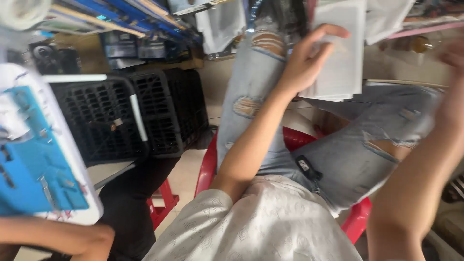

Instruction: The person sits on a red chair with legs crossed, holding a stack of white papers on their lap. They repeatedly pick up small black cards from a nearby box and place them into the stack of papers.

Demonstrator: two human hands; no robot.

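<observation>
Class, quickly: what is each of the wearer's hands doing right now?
Left hand: closed on a stack of white sheets, thumb across the front.
Right hand: blurred at the frame edge; cannot be told.

Black crates (145, 116) and raised knees (251, 92) around the lap.

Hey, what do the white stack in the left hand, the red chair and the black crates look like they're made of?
White stack, held by the left hand: probably paper or thin fabric sheets; matte, with layered edges at the bottom, but too blurred to be sure.
Red chair: likely moulded plastic, smooth with a slight gloss.
Black crates: likely rigid plastic, with an open lattice grid and a dull finish.
</observation>
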